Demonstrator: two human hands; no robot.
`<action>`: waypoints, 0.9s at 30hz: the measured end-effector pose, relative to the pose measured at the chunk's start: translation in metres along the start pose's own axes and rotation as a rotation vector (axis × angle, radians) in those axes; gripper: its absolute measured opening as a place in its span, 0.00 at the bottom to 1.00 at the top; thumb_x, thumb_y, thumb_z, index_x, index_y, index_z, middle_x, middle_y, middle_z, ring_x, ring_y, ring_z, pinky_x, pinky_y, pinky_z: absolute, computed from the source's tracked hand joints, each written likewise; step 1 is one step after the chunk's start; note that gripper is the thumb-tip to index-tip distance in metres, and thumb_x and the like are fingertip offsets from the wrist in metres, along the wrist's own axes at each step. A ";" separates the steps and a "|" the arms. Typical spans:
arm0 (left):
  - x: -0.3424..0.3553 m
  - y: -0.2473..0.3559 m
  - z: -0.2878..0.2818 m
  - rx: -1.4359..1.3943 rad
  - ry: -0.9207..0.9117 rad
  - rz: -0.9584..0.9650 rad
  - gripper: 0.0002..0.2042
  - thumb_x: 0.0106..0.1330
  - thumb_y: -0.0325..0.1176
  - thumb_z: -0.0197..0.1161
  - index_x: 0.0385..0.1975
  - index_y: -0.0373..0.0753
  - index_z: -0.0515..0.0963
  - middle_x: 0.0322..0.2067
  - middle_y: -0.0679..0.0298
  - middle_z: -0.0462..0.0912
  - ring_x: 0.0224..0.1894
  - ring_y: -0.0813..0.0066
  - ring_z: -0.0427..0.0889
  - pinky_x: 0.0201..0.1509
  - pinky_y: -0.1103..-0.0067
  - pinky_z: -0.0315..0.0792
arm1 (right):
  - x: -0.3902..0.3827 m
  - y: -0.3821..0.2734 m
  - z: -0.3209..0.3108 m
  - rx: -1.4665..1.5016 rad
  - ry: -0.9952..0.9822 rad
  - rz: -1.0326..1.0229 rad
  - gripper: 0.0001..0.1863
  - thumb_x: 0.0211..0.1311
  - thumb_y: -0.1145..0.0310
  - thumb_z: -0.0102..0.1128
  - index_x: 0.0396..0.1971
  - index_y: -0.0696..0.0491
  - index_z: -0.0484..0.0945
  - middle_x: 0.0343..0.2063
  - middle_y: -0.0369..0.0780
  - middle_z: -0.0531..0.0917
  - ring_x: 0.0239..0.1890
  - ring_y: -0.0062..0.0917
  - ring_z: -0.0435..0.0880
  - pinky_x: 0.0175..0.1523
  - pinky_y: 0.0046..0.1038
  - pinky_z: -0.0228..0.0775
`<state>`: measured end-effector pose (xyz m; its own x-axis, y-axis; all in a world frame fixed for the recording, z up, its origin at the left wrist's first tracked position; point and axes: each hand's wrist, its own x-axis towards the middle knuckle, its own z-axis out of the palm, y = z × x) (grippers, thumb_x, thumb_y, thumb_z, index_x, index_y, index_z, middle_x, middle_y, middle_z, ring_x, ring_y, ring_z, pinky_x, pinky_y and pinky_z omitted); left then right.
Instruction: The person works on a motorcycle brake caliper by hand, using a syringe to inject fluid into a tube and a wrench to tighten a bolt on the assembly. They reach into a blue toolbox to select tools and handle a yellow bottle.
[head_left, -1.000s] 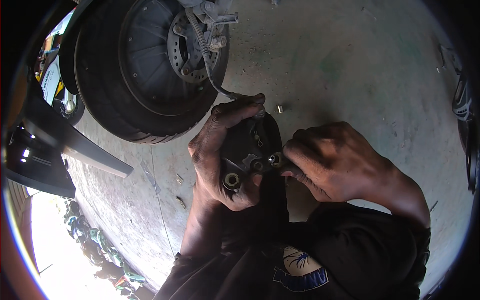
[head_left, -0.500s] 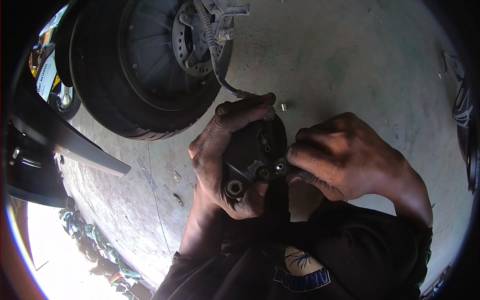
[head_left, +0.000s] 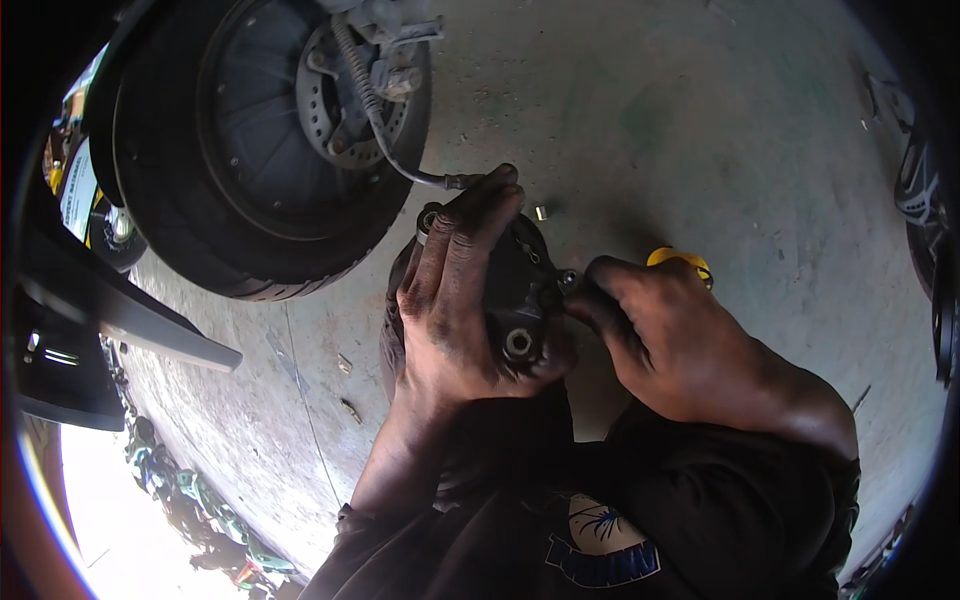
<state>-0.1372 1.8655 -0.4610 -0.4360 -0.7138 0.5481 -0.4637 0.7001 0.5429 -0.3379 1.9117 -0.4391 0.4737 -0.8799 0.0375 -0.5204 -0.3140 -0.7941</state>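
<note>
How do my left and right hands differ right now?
Your left hand wraps across the dark part; your right hand sits beside it, at a small shiny piece. The left hand's fingers extend away from you; the right hand's are bent. Both hands are bare.

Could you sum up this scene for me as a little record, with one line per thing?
Left hand: gripping a dark part
Right hand: fingertips at a small shiny fitting beside that part; grip unclear
Behind right hand: yellow object, partly hidden; whether held, cannot tell
Upper left: large wheel with a perforated disc; ribbed hose runs down toward the left hand
Floor: small metal cylinder
</note>
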 end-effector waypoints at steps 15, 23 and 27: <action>0.008 0.009 0.033 0.115 -0.211 -0.044 0.43 0.42 0.36 0.72 0.62 0.32 0.61 0.57 0.44 0.69 0.58 0.44 0.73 0.58 0.61 0.72 | -0.005 0.004 0.008 1.384 0.358 0.788 0.12 0.60 0.76 0.50 0.45 0.56 0.70 0.20 0.34 0.67 0.18 0.15 0.64 0.18 0.21 0.53; 0.009 0.015 0.036 0.136 -0.236 -0.103 0.46 0.41 0.35 0.74 0.63 0.32 0.58 0.58 0.44 0.67 0.60 0.44 0.69 0.61 0.60 0.69 | -0.006 0.005 0.004 1.472 0.420 0.812 0.14 0.59 0.75 0.52 0.46 0.56 0.70 0.22 0.36 0.71 0.17 0.15 0.65 0.18 0.20 0.52; 0.007 0.014 0.040 0.138 -0.211 -0.112 0.45 0.41 0.35 0.74 0.62 0.32 0.59 0.58 0.43 0.68 0.59 0.43 0.70 0.60 0.60 0.69 | -0.007 0.008 0.006 1.548 0.424 0.819 0.13 0.60 0.74 0.53 0.45 0.56 0.70 0.23 0.37 0.72 0.17 0.15 0.66 0.18 0.19 0.51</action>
<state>-0.1774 1.8691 -0.4750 -0.5208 -0.7844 0.3368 -0.6121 0.6182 0.4931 -0.3415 1.9175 -0.4491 0.1401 -0.7243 -0.6751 0.6793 0.5664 -0.4667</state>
